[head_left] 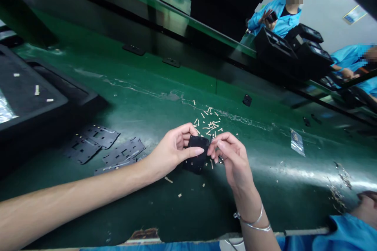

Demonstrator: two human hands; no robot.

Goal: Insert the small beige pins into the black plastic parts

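My left hand [179, 145] is closed around a small black plastic plate [196, 160], its thumb lying across the plate's face. At the plate's right edge is my right hand [231, 153], thumb and fingers drawn together in a pinch. A thin dark sliver shows by those fingertips, but what they hold is too small to make out. Just beyond both hands lies a scatter of small pale strips [210, 125] on the green table [147, 208]. A few loose strips lie nearer to me, below the plate.
Left of my forearm lie several flat dark plates with cut-outs [125, 152], beside large black trays [32, 94]. A small clear bag [297, 142] and piles of tiny parts [338, 188] are at the right. Co-workers in blue sit across the bench and at my right.
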